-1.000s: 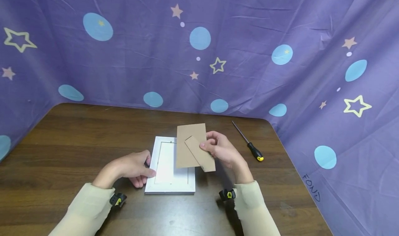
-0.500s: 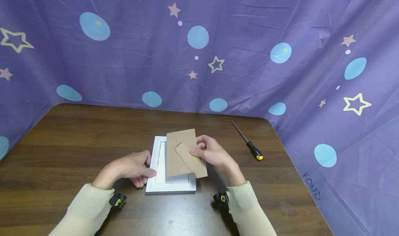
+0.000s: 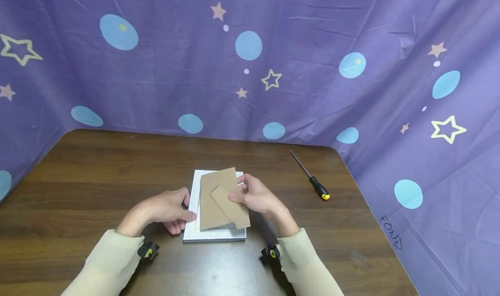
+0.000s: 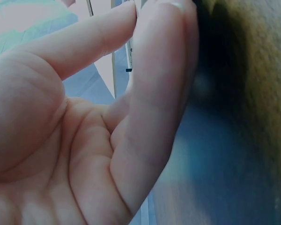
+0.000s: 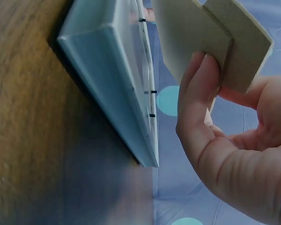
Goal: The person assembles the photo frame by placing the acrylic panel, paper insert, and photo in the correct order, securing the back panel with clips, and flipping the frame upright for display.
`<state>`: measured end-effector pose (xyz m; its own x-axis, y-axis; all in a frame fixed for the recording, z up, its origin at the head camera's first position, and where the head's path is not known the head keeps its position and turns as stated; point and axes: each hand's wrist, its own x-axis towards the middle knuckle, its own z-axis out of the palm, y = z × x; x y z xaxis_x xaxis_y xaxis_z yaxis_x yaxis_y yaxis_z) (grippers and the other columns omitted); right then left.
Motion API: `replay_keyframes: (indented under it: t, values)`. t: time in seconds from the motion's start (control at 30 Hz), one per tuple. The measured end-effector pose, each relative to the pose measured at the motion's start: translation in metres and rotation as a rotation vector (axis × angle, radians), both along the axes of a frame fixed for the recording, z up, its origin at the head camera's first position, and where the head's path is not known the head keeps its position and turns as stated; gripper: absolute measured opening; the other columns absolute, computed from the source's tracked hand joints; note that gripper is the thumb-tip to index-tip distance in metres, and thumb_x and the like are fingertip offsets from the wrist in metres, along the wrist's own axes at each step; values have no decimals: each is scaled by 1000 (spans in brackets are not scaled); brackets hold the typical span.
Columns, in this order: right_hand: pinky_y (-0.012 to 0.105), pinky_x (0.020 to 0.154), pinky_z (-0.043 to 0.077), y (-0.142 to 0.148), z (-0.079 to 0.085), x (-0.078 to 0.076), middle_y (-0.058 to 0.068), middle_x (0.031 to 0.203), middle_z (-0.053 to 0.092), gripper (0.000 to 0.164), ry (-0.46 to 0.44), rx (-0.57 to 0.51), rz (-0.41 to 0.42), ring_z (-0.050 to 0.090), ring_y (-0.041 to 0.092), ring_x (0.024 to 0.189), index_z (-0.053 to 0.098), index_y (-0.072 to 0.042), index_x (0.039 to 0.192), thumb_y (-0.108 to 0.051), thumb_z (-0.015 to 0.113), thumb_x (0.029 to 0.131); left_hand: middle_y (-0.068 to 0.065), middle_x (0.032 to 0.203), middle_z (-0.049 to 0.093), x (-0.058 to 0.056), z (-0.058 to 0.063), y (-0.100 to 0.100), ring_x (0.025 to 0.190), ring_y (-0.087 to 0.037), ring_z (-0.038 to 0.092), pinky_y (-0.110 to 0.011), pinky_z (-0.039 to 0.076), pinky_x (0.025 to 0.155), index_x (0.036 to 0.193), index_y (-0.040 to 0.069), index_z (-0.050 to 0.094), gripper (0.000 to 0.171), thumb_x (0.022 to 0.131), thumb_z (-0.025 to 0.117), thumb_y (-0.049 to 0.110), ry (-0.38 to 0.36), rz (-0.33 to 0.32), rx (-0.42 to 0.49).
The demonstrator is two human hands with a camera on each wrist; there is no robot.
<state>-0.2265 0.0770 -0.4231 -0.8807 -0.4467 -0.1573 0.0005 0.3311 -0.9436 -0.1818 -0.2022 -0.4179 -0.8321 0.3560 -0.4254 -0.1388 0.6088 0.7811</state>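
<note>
A white picture frame (image 3: 215,235) lies face down on the table. My left hand (image 3: 166,208) grips its left edge, thumb on top of the border. In the right wrist view small dark tabs (image 5: 152,92) stick out along the inner opening of the frame (image 5: 96,61). My right hand (image 3: 259,197) pinches a brown cardboard backing board (image 3: 212,181) by its right side. The board hangs tilted over the frame, turned slightly, and covers most of the opening. A slanted stand flap (image 3: 230,205) shows on its upper side. In the right wrist view the board (image 5: 182,33) is apart from the frame.
A screwdriver (image 3: 319,187) with a black and yellow handle lies on the table to the right. The brown wooden table (image 3: 117,166) ends at a purple curtain (image 3: 156,70) behind and on the right.
My right hand has carried the backing board left and toward me, from beside the frame's right edge to over its opening. The left hand has stayed on the frame.
</note>
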Motion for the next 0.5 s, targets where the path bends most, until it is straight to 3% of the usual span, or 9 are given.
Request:
replay_keyframes:
  t: [0.5]
  values:
    - [22, 66, 48, -7, -2, 5, 5, 92, 62, 48, -4, 21, -2, 56, 14, 74, 49, 4, 132, -8, 77, 95, -16, 71, 67, 0, 0, 0, 52, -18, 66, -35, 65, 53, 110, -2, 45, 38, 96, 78, 9, -3, 4, 29]
